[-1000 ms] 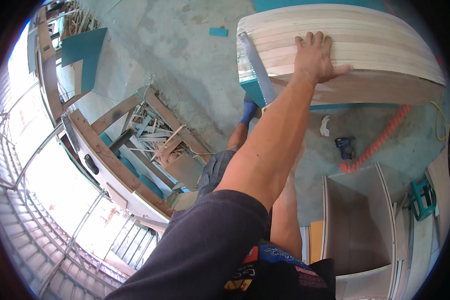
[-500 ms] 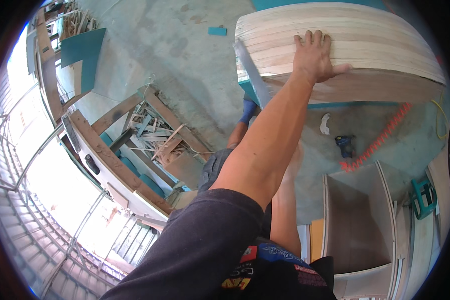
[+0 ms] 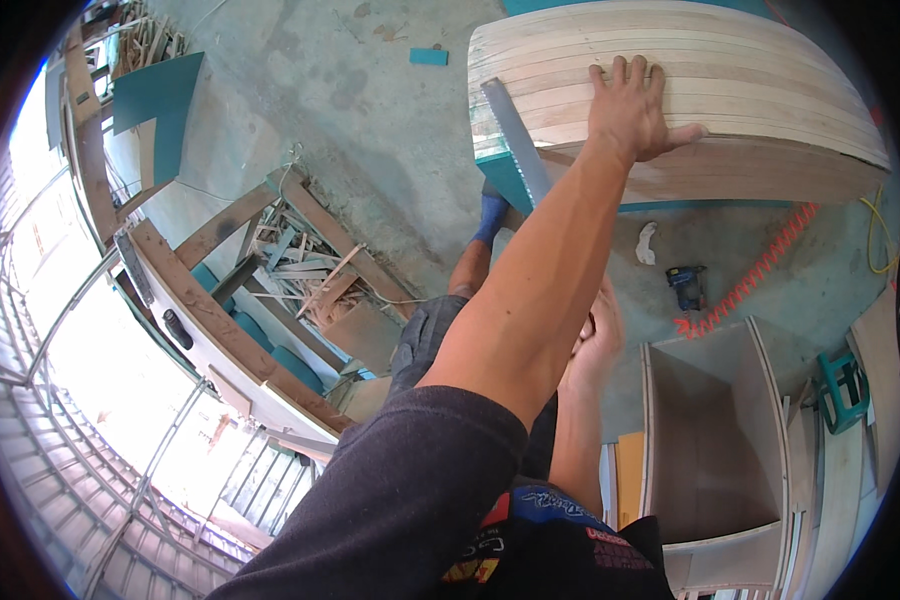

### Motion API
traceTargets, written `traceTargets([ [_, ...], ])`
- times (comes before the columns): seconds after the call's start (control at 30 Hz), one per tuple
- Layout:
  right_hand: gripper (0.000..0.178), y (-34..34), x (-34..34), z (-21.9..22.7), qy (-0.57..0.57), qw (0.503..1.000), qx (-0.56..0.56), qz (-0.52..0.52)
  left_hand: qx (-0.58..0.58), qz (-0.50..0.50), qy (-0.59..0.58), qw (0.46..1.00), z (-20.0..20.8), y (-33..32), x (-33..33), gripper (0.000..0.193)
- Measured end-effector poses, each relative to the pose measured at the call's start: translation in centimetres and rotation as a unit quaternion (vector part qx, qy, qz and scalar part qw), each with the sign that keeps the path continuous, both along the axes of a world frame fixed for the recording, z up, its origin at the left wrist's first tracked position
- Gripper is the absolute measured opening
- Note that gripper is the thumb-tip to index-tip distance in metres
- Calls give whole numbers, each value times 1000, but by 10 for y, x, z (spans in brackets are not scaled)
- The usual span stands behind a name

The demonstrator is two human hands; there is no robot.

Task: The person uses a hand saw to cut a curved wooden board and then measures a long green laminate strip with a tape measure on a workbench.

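A curved wooden piece made of pale strips (image 3: 710, 75) fills the upper right. My left hand (image 3: 630, 112) lies flat on its top face with fingers spread. A handsaw (image 3: 515, 135) slants across the left end of this piece, its toothed blade running down behind my left forearm. My right hand (image 3: 598, 340) is closed round the saw's dark handle, which my left forearm mostly hides. Where the teeth meet the wood, I cannot make out the cut.
A cordless drill (image 3: 686, 287) and a coiled red hose (image 3: 760, 275) lie on the floor. An open wooden box (image 3: 715, 435) stands at lower right beside a green stool (image 3: 843, 393). Wood scraps (image 3: 310, 265) fill a timber frame (image 3: 232, 222) at left.
My right hand and its handle have come into clearer view below my left forearm. The blade has shifted slightly right and is less blurred. My left hand stays on the wood.
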State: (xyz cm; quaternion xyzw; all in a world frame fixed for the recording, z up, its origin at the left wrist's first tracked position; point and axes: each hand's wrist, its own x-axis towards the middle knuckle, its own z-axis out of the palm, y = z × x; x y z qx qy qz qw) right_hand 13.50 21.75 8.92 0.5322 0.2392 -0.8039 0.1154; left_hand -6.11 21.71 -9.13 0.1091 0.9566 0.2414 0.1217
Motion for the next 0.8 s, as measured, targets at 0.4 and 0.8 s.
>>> traceTargets([
  [0.4, 28, -32, -26, -29, 14, 996, 78, 44, -8, -6, -8, 1000, 4, -4, -2, 103],
  [0.8, 38, -6, 5, 16, -62, 998, 16, 6, -23, -14, 10, 1000, 2, -1, 0, 104],
])
